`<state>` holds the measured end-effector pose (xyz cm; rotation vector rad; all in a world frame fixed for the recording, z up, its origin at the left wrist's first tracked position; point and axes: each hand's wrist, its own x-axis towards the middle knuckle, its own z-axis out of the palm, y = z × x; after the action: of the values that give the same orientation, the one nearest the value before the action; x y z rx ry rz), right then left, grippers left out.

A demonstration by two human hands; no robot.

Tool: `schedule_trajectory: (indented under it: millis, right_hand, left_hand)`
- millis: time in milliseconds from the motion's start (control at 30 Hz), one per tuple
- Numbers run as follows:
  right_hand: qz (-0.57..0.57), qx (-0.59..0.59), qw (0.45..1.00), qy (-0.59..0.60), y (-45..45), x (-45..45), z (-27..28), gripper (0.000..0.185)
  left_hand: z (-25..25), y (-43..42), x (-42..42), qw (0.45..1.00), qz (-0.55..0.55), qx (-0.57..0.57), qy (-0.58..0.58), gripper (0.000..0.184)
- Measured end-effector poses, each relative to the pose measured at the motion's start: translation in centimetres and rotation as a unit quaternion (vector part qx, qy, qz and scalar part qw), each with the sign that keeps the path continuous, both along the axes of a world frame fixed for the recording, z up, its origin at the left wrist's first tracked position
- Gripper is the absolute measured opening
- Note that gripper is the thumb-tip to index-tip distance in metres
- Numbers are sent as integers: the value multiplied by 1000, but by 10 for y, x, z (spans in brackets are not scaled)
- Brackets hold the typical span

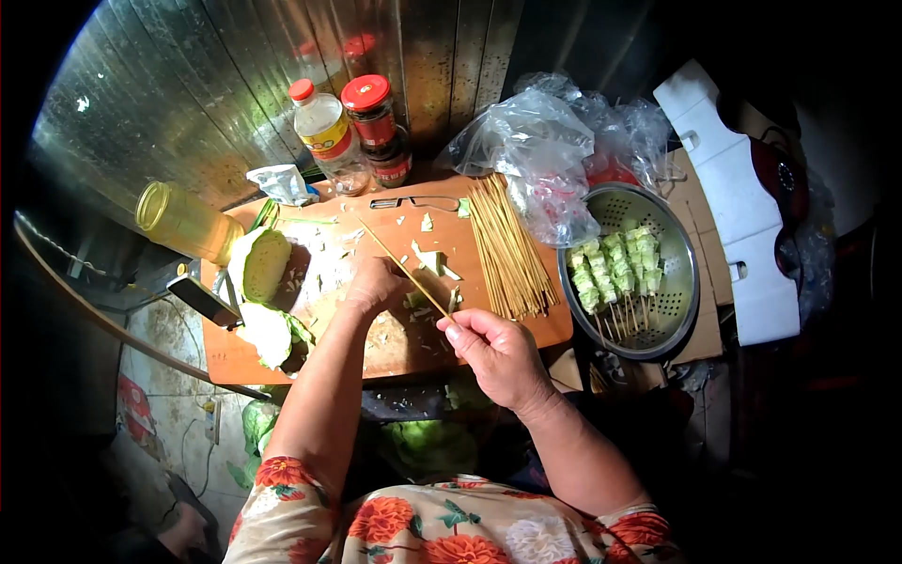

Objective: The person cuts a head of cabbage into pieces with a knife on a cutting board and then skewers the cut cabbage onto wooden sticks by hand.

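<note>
Between the thumb and fingers of my right hand (493,352) is the lower end of a thin bamboo skewer (404,270), which slants up and left over the board. My left hand (376,282) rests low over the cutting board (254,352), just under the skewer, beside cut cabbage pieces (429,258). Its fingers curl inward, and what they hold, if anything, is hidden. A bundle of bare skewers (512,249) lies on the board's right side. Cabbage-loaded skewers (615,263) sit in a metal colander (691,273) to the right.
At the board's left are a cut cabbage half (261,265), a knife (202,299) and a yellowish jar (183,221). Behind stand a red-capped bottle (324,132) and a sauce jar (376,127). A peeler (413,202), plastic bags (536,141) and white foam (733,207) are also around.
</note>
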<state>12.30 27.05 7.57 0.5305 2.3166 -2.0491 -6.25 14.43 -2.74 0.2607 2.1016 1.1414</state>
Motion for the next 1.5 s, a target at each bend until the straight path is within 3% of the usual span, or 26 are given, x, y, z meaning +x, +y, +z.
schedule_trajectory:
  millis: [133,400,633,900,1000,1067,1233,1300,1367,1433,1500]
  right_hand:
    - [-15,5,1000,14,-1,1,-3,22]
    - [-1,-23,1000,9,-3,1,-5,21]
    - [13,-65,998,-24,-4,1,-7,21]
    - [15,-68,997,-13,-5,1,-9,20]
    - [15,-66,998,-17,-4,2,-7,20]
    - [15,-63,998,-22,-4,2,-6,20]
    - [4,-46,999,-6,-2,3,-9,21]
    - [-1,-36,999,-9,-2,1,-3,21]
    - [-7,-27,1000,-12,-1,1,3,22]
    - [-13,-74,995,-59,0,2,6,22]
    - [-4,-62,996,-58,0,5,-6,22]
  left_hand:
    - [-1,4,6,999,-11,12,35,22]
    - [-34,-4,-8,980,84,31,-181,12]
    - [-28,-4,-11,980,61,16,-188,11]
    - [-31,4,4,993,78,32,-84,11]
    - [-24,5,12,999,28,28,-30,17]
    - [2,8,19,979,-136,-100,110,28]
    - [4,5,38,928,-217,-112,283,32]
    - [-15,9,44,979,-69,-131,139,36]
    - [-38,1,42,975,-82,-76,190,28]
    - [-34,-1,40,991,112,76,-20,27]
    - [-23,-11,28,933,187,252,-174,18]
